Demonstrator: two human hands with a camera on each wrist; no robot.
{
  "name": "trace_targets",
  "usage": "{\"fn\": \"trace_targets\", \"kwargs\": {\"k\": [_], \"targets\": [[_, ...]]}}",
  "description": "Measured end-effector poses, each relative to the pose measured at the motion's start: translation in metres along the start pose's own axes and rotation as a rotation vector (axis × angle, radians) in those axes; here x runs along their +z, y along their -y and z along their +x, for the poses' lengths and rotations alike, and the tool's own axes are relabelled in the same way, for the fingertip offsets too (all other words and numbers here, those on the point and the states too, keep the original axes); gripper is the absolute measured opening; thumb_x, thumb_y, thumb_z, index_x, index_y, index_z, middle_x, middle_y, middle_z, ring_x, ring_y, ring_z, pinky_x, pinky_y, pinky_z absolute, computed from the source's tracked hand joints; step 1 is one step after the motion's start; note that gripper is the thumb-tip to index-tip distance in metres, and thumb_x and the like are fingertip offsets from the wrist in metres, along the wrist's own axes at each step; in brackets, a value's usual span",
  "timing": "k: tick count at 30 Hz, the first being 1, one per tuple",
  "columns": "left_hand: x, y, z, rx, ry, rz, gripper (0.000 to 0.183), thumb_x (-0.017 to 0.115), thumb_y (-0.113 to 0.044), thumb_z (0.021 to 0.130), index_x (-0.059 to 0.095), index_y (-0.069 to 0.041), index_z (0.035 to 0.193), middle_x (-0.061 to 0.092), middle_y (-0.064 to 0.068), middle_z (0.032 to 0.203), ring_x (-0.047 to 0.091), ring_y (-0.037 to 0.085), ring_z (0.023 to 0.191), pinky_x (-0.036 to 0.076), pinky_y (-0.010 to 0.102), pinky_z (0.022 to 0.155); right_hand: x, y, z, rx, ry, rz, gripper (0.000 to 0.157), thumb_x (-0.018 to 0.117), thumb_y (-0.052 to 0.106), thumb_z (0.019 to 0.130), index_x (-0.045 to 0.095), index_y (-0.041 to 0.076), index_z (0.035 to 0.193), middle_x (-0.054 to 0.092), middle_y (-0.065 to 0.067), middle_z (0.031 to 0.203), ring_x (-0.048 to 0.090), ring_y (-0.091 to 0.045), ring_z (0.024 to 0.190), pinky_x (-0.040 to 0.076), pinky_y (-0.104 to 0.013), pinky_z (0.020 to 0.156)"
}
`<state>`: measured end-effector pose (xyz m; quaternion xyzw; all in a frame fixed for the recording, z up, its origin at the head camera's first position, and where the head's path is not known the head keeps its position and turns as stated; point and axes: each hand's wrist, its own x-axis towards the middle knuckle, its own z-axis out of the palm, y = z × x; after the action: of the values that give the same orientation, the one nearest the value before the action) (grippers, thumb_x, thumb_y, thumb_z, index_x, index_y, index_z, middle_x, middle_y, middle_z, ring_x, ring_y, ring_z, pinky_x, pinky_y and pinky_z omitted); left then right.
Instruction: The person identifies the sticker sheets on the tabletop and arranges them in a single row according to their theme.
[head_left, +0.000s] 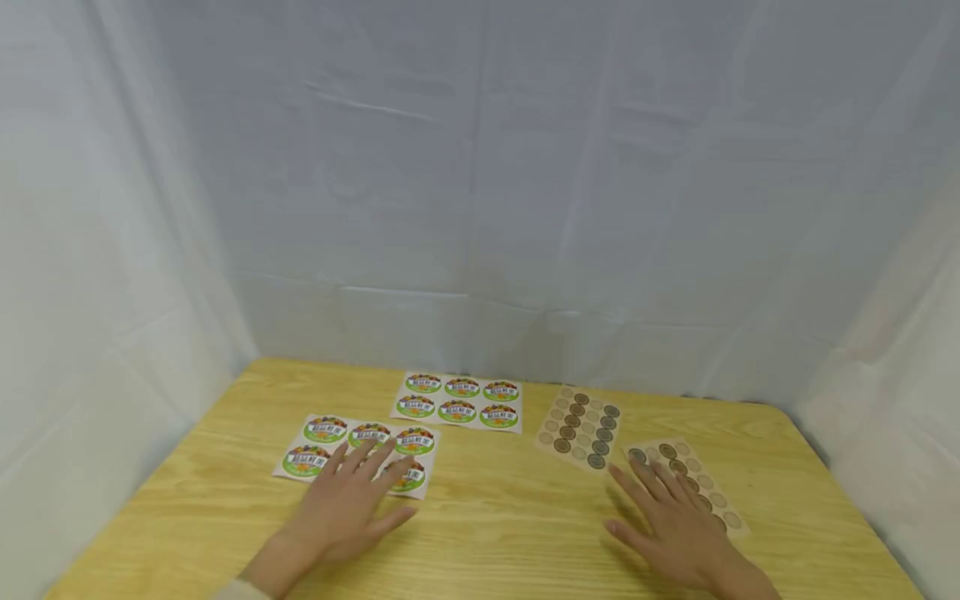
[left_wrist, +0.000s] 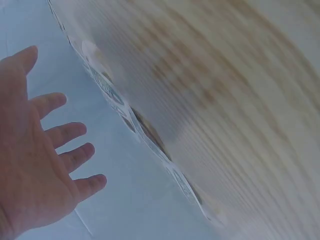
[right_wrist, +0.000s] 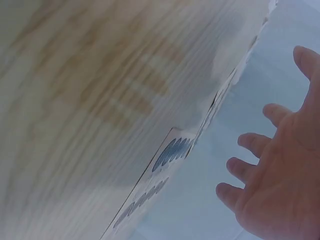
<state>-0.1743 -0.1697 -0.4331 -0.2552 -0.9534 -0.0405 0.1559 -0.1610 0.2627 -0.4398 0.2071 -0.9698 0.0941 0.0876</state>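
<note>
My left hand (head_left: pixel 341 508), fingers straight and spread, hovers over the near-left sticker sheet (head_left: pixel 352 433) and hides part of its lower row. That sheet carries round labels in green, white and red. In the left wrist view the same hand (left_wrist: pixel 40 155) is palm-up to the camera with nothing in it. My right hand (head_left: pixel 678 533) is also spread, above the near-right sheet of small round stickers (head_left: pixel 708 483) in brown and beige, covering its left side. The right wrist view shows this hand (right_wrist: pixel 285 170) holding nothing.
Behind lie a second sheet of colourful labels (head_left: pixel 459 402) at centre and another sheet of small brown and grey round stickers (head_left: pixel 579 427) to its right. All rest on a wooden table (head_left: pixel 495 517). White cloth (head_left: pixel 480 208) hangs along the back and both sides.
</note>
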Motion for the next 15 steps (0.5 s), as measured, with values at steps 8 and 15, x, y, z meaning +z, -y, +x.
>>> {"fn": "trace_targets", "kwargs": {"k": [8,15], "targets": [[-0.009,0.015,-0.005,-0.018,-0.011,-0.053,0.056,0.055,-0.052,0.092,0.055,-0.017,0.135,0.047,0.012,0.140,0.043,0.035,0.127,0.031,0.055,0.103,0.006,0.007,0.008,0.013,-0.002,0.106,0.064,0.048,0.052,0.096,0.036,0.017,0.149,0.031,-0.016,0.150,0.028,-0.044,0.134,0.024,-0.060,0.105],[-0.014,0.031,-0.016,-0.065,-0.018,-0.134,0.058,0.056,-0.048,0.093,0.053,-0.011,0.137,0.047,0.013,0.140,0.045,0.036,0.124,0.037,0.058,0.097,0.009,0.016,0.017,0.034,-0.018,0.255,0.062,0.050,0.048,0.096,0.035,0.018,0.149,0.037,-0.015,0.147,0.033,-0.043,0.131,0.030,-0.066,0.097]]}}
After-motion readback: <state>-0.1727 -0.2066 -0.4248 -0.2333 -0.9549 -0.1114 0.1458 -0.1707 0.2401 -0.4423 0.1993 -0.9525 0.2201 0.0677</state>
